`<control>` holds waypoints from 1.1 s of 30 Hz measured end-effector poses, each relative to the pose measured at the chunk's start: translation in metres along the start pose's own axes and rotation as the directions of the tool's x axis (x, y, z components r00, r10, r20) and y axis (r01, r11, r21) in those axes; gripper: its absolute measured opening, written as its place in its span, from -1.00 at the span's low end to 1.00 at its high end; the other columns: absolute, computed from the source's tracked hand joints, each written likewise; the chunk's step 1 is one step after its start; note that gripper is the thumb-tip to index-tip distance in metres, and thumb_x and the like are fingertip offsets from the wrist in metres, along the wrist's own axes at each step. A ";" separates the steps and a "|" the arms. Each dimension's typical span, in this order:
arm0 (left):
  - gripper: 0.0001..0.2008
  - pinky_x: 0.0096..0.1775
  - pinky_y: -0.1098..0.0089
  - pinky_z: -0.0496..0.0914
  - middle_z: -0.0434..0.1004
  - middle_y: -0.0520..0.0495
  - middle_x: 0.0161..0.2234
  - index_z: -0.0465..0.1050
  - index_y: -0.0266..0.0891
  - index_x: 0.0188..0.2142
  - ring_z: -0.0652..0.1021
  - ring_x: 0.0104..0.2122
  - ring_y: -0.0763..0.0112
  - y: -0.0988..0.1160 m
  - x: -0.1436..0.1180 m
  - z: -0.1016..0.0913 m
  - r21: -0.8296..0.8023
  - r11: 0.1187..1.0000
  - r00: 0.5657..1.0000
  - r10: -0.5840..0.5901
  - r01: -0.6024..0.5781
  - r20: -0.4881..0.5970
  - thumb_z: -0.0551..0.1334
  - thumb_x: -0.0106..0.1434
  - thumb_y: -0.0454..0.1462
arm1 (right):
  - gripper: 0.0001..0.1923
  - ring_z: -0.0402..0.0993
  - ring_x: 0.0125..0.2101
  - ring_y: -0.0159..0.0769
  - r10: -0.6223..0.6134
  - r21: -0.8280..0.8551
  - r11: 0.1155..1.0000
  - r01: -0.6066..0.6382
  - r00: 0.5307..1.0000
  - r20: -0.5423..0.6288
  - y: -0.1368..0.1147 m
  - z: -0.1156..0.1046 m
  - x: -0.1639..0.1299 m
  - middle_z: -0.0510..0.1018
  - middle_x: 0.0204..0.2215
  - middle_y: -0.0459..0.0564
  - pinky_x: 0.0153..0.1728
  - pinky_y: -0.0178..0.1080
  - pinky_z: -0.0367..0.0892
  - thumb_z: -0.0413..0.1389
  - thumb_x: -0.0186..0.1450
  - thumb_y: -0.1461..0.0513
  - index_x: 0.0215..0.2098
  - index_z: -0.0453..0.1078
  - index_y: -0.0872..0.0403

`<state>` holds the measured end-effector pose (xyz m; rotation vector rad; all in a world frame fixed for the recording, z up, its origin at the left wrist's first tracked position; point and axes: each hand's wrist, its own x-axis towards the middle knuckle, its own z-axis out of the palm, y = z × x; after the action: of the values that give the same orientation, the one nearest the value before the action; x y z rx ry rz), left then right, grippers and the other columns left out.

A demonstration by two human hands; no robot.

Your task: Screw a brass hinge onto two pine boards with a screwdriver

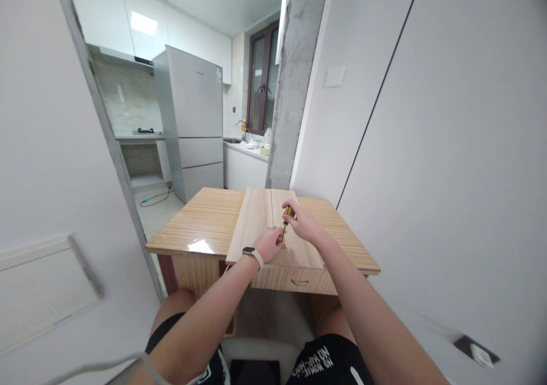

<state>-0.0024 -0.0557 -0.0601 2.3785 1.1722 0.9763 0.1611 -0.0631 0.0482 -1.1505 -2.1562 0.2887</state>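
My right hand [301, 221] grips the yellow-and-black handle of a screwdriver [288, 209], which stands nearly upright with its shaft pointing down. My left hand [269, 244], with a band on its wrist, has its fingers closed at the lower end of the shaft; what they pinch is too small to make out. A small yellow, brass-like piece [283, 245] lies beside those fingers. Beneath both hands are pale wooden boards [252, 231], laid side by side with a dark seam between them. The screwdriver's tip is hard to see.
The boards lie across a striped wood-grain desk [192, 220] that has a front drawer [299, 282]. A wall [427, 174] runs close on the right. Behind stand a grey fridge [196, 100] and a kitchen counter [248, 166]. A cable [106, 367] crosses at lower left.
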 end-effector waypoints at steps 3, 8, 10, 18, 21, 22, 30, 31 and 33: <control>-0.59 0.05 0.23 0.39 0.49 -0.16 -0.02 0.42 -0.17 0.07 0.51 -0.05 0.20 -0.005 -0.009 -0.006 0.072 0.997 0.999 -0.025 0.027 -0.028 0.30 0.21 -0.30 | -0.80 0.41 -0.40 -0.33 0.044 -0.089 0.995 -0.043 0.999 0.009 -0.003 -0.003 0.003 0.49 -0.43 -0.15 -0.32 -0.31 0.20 0.12 0.37 0.19 -0.04 0.31 -0.01; -0.21 0.24 -0.06 0.19 0.25 -0.25 0.27 0.35 -0.08 0.25 0.26 0.24 -0.14 -0.014 -0.032 -0.020 0.289 0.954 0.995 -0.091 0.075 0.042 0.30 0.12 0.22 | -0.74 0.39 -0.41 -0.30 0.097 -0.249 0.963 -0.102 0.995 -0.031 -0.004 -0.006 0.004 0.49 -0.44 -0.13 -0.38 -0.31 0.12 0.20 0.35 0.08 -0.10 0.32 0.01; -0.13 0.26 -0.12 0.13 0.17 -0.23 0.34 0.31 -0.01 0.29 0.18 0.30 -0.21 -0.016 -0.038 -0.023 0.340 0.936 0.988 -0.133 0.097 0.083 0.22 0.11 0.33 | -0.79 0.40 -0.39 -0.30 0.080 -0.285 0.955 -0.080 0.997 -0.011 -0.006 -0.007 0.005 0.51 -0.42 -0.11 -0.36 -0.32 0.13 0.17 0.37 0.10 -0.11 0.34 0.01; -0.10 0.21 -0.16 0.11 0.19 -0.19 0.33 0.17 0.16 0.37 0.19 0.28 -0.23 -0.013 -0.038 -0.026 0.418 0.903 0.970 -0.183 0.101 0.161 0.04 0.13 0.41 | -0.87 0.45 -0.20 -0.31 0.054 -0.371 0.928 0.042 0.968 0.244 -0.016 -0.026 0.020 0.55 -0.11 0.06 -0.20 -0.34 0.22 0.04 0.39 0.35 -0.21 0.42 0.08; -0.12 0.20 -0.16 0.10 0.19 -0.18 0.33 0.14 0.20 0.38 0.18 0.28 -0.22 -0.012 -0.038 -0.025 0.432 0.894 0.968 -0.200 0.115 0.155 0.04 0.15 0.40 | -0.88 0.46 -0.21 -0.30 0.110 -0.412 0.911 0.028 0.945 0.307 -0.018 -0.030 0.029 0.59 -0.17 0.03 -0.26 -0.34 0.21 0.08 0.36 0.35 -0.22 0.45 0.08; -0.13 0.20 -0.15 0.10 0.19 -0.17 0.33 0.13 0.21 0.38 0.18 0.28 -0.22 -0.013 -0.039 -0.024 0.436 0.892 0.968 -0.202 0.118 0.150 0.04 0.15 0.39 | -0.91 0.47 -0.23 -0.30 0.126 -0.427 0.904 0.024 0.939 0.319 -0.019 -0.030 0.032 0.60 -0.19 0.01 -0.29 -0.33 0.20 0.10 0.37 0.32 -0.21 0.45 0.08; -0.18 0.20 -0.12 0.12 0.23 -0.18 0.31 0.20 0.15 0.36 0.22 0.25 -0.18 -0.015 -0.045 -0.019 0.425 0.902 0.985 -0.137 0.080 0.106 0.04 0.21 0.35 | -0.70 0.50 -0.24 -0.21 0.167 -0.568 0.821 0.055 0.929 0.331 -0.034 -0.025 0.036 0.62 -0.24 0.08 -0.33 -0.28 0.15 0.06 0.45 0.02 -0.20 0.44 0.06; -0.19 0.20 -0.12 0.12 0.23 -0.18 0.31 0.21 0.15 0.36 0.22 0.25 -0.19 -0.015 -0.046 -0.019 0.420 0.904 0.986 -0.133 0.079 0.101 0.04 0.21 0.34 | -0.71 0.50 -0.24 -0.20 0.165 -0.571 0.819 0.059 0.929 0.332 -0.036 -0.024 0.035 0.62 -0.23 0.10 -0.33 -0.27 0.15 0.05 0.46 0.03 -0.20 0.44 0.06; -0.21 0.20 -0.13 0.12 0.23 -0.17 0.31 0.22 0.15 0.35 0.21 0.25 -0.20 -0.015 -0.047 -0.018 0.409 0.909 0.986 -0.133 0.082 0.098 0.06 0.22 0.33 | -0.78 0.50 -0.23 -0.19 0.139 -0.561 0.824 0.078 0.932 0.335 -0.041 -0.023 0.033 0.62 -0.19 0.12 -0.32 -0.27 0.17 0.05 0.45 0.11 -0.17 0.44 0.08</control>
<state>-0.0439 -0.0834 -0.0756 2.6004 1.5626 0.5809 0.1365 -0.0629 0.1006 -1.5579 -2.6565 -0.1681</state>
